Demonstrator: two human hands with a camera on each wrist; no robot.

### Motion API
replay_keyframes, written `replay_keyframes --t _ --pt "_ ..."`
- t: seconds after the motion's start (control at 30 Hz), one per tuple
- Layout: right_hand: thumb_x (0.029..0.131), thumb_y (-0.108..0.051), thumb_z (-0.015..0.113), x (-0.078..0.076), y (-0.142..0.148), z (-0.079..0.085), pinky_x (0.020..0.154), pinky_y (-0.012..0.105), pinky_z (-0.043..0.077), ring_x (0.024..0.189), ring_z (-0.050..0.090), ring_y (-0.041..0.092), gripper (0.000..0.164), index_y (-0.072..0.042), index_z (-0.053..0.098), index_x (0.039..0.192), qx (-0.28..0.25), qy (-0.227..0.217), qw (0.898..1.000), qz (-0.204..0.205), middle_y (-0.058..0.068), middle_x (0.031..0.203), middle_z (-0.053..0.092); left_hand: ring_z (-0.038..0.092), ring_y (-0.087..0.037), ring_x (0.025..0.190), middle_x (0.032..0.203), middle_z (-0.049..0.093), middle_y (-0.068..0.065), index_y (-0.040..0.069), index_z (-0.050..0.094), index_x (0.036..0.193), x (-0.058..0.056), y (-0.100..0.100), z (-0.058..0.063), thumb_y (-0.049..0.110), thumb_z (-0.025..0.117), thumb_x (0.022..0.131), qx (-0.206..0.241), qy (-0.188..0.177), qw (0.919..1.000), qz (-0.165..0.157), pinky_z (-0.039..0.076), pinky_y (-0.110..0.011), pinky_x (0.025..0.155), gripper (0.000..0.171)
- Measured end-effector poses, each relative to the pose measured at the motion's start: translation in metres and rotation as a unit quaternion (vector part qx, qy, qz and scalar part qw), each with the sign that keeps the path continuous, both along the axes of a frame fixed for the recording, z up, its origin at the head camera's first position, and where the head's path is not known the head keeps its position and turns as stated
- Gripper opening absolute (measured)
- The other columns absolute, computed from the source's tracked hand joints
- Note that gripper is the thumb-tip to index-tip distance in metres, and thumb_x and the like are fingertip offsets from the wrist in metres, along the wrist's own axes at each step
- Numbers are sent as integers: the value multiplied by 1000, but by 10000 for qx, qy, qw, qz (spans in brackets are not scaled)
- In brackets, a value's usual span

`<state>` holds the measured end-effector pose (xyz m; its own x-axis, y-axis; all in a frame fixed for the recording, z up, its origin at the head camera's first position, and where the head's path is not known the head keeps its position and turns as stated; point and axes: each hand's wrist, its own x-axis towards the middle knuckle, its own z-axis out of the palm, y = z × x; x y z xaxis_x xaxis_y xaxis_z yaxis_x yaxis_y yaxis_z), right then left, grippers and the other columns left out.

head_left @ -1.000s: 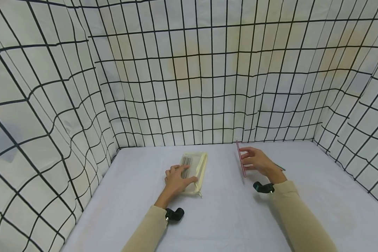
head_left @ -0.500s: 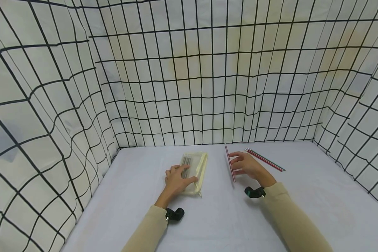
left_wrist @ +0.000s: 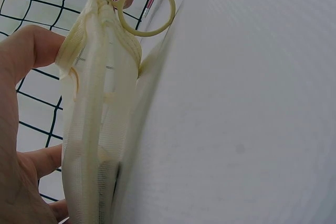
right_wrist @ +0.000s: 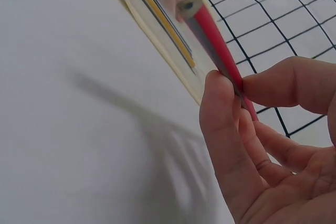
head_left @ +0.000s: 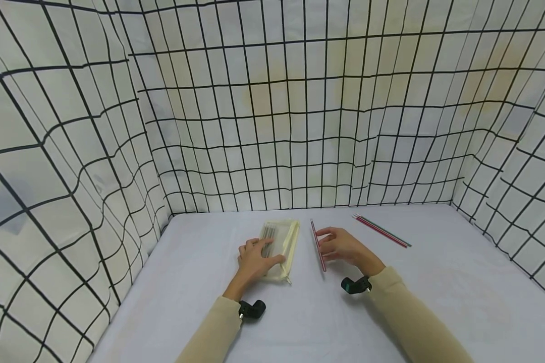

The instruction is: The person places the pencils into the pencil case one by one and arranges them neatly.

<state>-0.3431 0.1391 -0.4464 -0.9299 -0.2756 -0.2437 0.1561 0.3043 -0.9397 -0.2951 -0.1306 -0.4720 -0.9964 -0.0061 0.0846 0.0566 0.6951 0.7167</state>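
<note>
Red pencil [head_left: 318,245] in R hand [head_left: 340,247], held btwn thumb + fingers, just right of pouch [head_left: 283,242]; slim, long flat sides, bright red w/ a grey face alongside; end nearest R wrist cam cut flat, pale wood ring, dk core. Slants, far end a bit left of near end; up off table [head_left: 300,322], shadow below. Pouch flat on table, approx. centre: pale yellow, see-thru mesh, yellower trim + zip along right side, ring pull [left_wrist: 143,33] same colour at near right corner. Inside, left part: thin dk pencils plus a yellow pencil [right_wrist: 160,17], side by side. L hand [head_left: 254,259] on top of pouch, fingers spread + resting, thumb twd zip side. Far right, loose red + green pencils [head_left: 381,232] lie together, pale far ends; exact no. unclear.
</note>
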Motion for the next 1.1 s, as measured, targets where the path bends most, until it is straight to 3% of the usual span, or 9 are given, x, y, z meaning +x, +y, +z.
replay_keyframes --t 0.5,1.1 --pt "89 0 69 16 -39 -6 73 30 61 85 66 18 52 -2 56 139 -184 -170 9997 -16 13 112 63 31 -43 134 152 40 -21 20 60 142 -2 1 -2 52 77 75 -47 -22 10000 27 30 -64 107 76" --pt "90 0 70 5 -71 -14 68 27 59 82 66 19 52 0 53 139 -272 -63 9990 -347 16 116 61 31 -42 133 152 40 -21 20 61 141 -2 0 -1 53 77 75 -14 -23 10000 56 30 -62 107 76"
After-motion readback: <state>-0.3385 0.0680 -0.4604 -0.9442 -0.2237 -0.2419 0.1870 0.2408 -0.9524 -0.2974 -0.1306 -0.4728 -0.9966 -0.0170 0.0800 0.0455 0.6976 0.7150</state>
